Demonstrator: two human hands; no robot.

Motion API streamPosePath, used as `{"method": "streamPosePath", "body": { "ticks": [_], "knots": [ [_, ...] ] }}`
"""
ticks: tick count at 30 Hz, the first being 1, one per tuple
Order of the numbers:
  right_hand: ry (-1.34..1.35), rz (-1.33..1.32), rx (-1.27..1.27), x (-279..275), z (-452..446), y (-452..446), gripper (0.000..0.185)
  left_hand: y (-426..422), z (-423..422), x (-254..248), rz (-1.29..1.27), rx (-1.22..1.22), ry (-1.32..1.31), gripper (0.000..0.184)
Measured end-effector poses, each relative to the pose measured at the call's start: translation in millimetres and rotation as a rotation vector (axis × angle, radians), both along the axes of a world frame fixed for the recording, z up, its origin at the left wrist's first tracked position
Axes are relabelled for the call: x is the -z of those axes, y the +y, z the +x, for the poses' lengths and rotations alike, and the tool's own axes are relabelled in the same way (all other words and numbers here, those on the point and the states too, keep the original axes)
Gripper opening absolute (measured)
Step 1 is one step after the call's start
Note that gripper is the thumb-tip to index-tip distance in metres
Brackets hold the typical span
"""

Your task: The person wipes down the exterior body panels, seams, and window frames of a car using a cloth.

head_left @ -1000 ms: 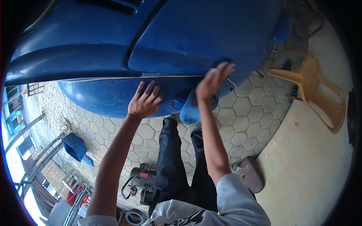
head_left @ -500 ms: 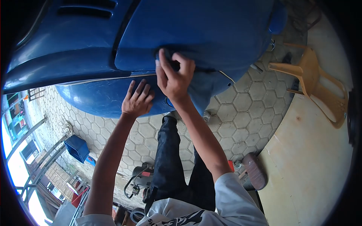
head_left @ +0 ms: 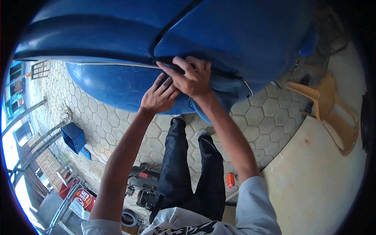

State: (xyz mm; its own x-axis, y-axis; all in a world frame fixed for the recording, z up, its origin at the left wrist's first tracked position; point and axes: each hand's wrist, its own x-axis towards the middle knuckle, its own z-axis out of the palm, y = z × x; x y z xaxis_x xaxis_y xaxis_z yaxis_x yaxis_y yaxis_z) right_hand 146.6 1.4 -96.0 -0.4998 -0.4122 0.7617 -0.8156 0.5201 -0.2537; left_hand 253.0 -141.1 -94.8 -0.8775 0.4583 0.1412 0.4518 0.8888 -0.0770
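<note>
A blue car body [head_left: 243, 35] fills the upper view, with a dark gap between two panels and a pale strip along the lower edge. Below that edge bulges a rounded blue panel [head_left: 105, 84]. My left hand [head_left: 160, 96] rests on this lower panel, fingers spread and fingertips near the seam. Just beside it, partly overlapping, my right hand [head_left: 194, 78] reaches to the seam where the panel gap ends. Its index finger is stretched out against the edge, the other fingers bent and apart. I see nothing held in either hand; the right palm is hidden.
Hexagonal paving [head_left: 254, 115] lies underfoot. An orange-yellow plastic chair [head_left: 327, 102] and a large pale board [head_left: 313, 176] are on the right. A blue crate [head_left: 73, 137] stands at left. Dark machinery [head_left: 145, 180] sits beside my legs, and a small orange object [head_left: 230, 180] is at right.
My right hand has slid from the upper panel down to the seam near the gap's end. My left hand now lies closer to it, and the view has shifted.
</note>
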Motion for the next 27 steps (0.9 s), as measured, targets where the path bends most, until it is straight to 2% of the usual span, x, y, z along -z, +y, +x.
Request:
{"method": "streamPosePath", "body": {
  "ticks": [2,6,9,12,14,15,16,17,19,20,22,23,25,26,27],
  "knots": [
    [0.136,0.057,0.004,13.8,-7.9,8.3,0.036,-0.5,1.1,-0.2,0.038,-0.017,-0.001,0.024],
    [0.198,0.229,-0.077,29.9,-9.6,37.5,0.036,-2.6,1.2,5.3,0.125,0.01,0.046,0.026],
    [0.16,0.28,-0.033,36.5,0.3,49.4,0.036,-2.2,1.7,2.5,0.165,0.008,0.064,0.026],
    [-0.09,0.377,-0.002,16.5,18.7,46.1,0.036,-3.7,5.8,0.1,0.277,0.001,0.048,0.033],
    [-0.244,0.237,-0.088,1.2,24.4,41.4,0.035,-3.5,5.5,-3.2,0.37,-0.04,0.115,0.037],
    [-0.317,0.162,-0.134,-6.1,26.6,41.0,0.034,1.9,7.1,1.9,0.478,-0.142,0.139,0.047],
    [-0.395,0.088,-0.181,-15.5,30.0,40.0,0.033,10.6,6.3,-6.8,0.631,-0.243,0.127,0.048],
    [-0.582,-0.032,-0.196,-25.7,35.4,42.4,0.031,24.6,7.5,-14.8,0.788,-0.34,0.109,0.05],
    [-0.586,-0.126,-0.273,-36.1,33.5,41.9,0.029,51.5,9.7,-21.2,1.154,-0.458,0.08,0.055],
    [-0.594,-0.153,-0.314,-41.1,33.3,41.4,0.03,62.7,12.8,-24.4,1.395,-0.522,-0.109,0.053],
    [-0.594,-0.063,-0.379,-54.8,28.6,39.0,0.03,82.6,12.4,-26.3,1.804,-0.659,-0.14,0.047],
    [-0.596,-0.018,-0.407,-64.0,25.6,38.3,0.031,80.6,12.0,-25.1,1.767,-0.671,-0.227,0.044],
    [-0.42,0.007,-0.379,-87.5,10.9,32.5,0.033,63.2,2.5,-41.8,1.681,-0.682,-0.386,0.039],
    [-0.332,0.015,-0.363,-99.3,1.9,28.7,0.033,57.3,-2.3,-56.1,1.563,-0.627,-0.109,0.029],
    [-0.278,-0.013,-0.295,-111.7,-6.3,25.9,0.034,49.6,-9.7,-74.1,1.499,-0.668,0.099,0.027]
  ]
}}
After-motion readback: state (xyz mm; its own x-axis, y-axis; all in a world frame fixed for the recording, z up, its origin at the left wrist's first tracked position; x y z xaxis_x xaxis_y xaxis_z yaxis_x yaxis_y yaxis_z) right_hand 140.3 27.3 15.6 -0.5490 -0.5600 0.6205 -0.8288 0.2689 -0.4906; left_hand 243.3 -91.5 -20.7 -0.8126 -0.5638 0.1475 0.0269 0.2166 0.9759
